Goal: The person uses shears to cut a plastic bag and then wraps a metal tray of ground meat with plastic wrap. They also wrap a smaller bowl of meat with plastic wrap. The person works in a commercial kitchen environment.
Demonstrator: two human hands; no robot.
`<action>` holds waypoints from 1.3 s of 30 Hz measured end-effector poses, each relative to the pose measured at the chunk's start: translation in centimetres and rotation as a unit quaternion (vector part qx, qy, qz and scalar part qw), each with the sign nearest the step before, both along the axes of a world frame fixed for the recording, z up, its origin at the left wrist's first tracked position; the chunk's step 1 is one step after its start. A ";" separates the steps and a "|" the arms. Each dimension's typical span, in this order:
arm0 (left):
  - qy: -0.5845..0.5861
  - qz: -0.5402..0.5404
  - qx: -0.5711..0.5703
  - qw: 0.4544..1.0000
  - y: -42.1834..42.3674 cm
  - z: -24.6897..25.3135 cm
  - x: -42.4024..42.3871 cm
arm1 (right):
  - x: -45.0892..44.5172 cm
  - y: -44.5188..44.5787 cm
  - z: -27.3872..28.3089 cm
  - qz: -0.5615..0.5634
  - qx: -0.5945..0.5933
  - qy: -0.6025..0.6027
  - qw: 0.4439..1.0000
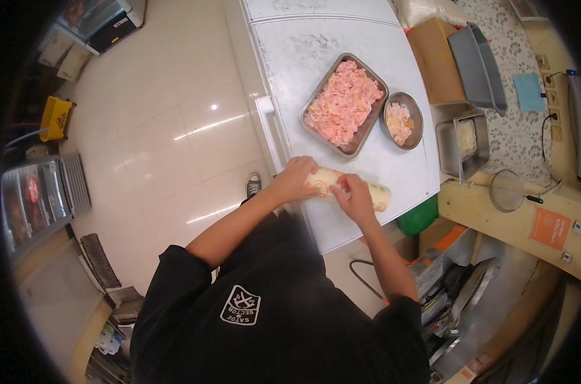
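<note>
A thick cream roll (379, 194), apparently cling film with orange and green print, lies across the near part of the white chest freezer lid (290, 77). My left hand (297, 180) grips its left end, with the thumb along the near side. Over the middle of the roll is my right hand (355, 197), its thumb and fingers pinched at what looks like the loose film edge. Beyond the roll, a rectangular steel tray (362, 137) holds a heap of raw pink meat pieces (343, 103). To its right, a round steel bowl (417, 120) contains a smaller portion of similar meat (398, 124).
Right of the lid are a cardboard box (427, 62), a grey plastic bin (477, 67), a steel pan (448, 149) and a mesh strainer (506, 191). A green container (420, 216) sits below the lid's right corner. Tiled floor (175, 96) lies to the left, with a yellow bucket (55, 117).
</note>
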State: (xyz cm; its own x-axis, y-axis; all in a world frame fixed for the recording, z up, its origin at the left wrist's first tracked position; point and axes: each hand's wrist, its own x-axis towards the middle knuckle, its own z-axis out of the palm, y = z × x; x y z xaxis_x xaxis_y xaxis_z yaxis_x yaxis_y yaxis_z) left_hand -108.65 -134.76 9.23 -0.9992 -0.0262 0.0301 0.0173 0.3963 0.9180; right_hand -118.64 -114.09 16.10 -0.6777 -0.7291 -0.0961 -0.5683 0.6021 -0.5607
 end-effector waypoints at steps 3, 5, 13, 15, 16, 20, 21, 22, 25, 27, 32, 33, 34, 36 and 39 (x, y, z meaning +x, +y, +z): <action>0.012 0.024 0.014 1.000 0.2 -0.2 0.1 | -4.0 0.5 -2.0 -0.125 -0.045 -0.019 0.991; 0.013 0.028 0.020 0.999 0.2 -0.2 -0.2 | -7.1 1.6 -3.5 -0.214 -0.058 -0.026 0.975; -0.005 -0.030 -0.017 0.999 -0.1 1.1 -0.8 | -16.1 5.5 -7.2 -0.456 -0.196 -0.276 0.823; -0.008 -0.024 -0.017 1.000 0.0 1.4 -0.6 | -16.0 5.0 -7.6 -0.425 -0.212 -0.243 0.846; -0.013 -0.022 -0.017 1.000 0.0 1.6 -0.3 | -15.4 4.4 -7.6 -0.411 -0.218 -0.228 0.855; -0.040 -0.016 -0.024 0.999 0.3 2.5 -0.2 | -12.2 3.3 -9.2 -0.217 -0.143 -0.177 0.949; -0.052 -0.016 -0.029 0.998 0.2 2.5 -0.1 | -10.9 2.7 -9.4 -0.217 -0.124 -0.211 0.945; -0.057 -0.017 -0.035 0.998 0.1 2.5 -0.3 | -10.1 2.2 -9.2 -0.217 -0.107 -0.239 0.940; -0.018 -0.023 -0.042 0.999 0.0 2.5 -0.2 | -9.3 0.4 -9.1 -0.244 -0.098 -0.297 0.918; 0.003 -0.016 -0.059 0.998 -0.3 2.3 -0.7 | -9.9 -1.4 -7.9 -0.299 -0.161 -0.383 0.859; -0.040 -0.054 -0.030 0.997 -0.9 2.4 -2.1 | -9.9 -2.3 -7.8 -0.310 -0.199 -0.360 0.857; -0.056 -0.062 -0.025 0.996 -1.0 2.5 -2.2 | -9.5 -2.2 -7.7 -0.312 -0.196 -0.365 0.855; -0.070 -0.072 -0.021 0.995 -1.4 2.7 -2.6 | -9.0 -2.5 -7.2 -0.320 -0.252 -0.376 0.832; -0.078 -0.094 -0.003 0.992 -2.3 3.1 -3.6 | -8.6 -3.0 -5.8 -0.340 -0.301 -0.418 0.787; -0.094 -0.132 0.018 0.987 -3.3 2.5 -4.9 | -5.5 -2.1 -4.0 -0.374 -0.329 -0.440 0.747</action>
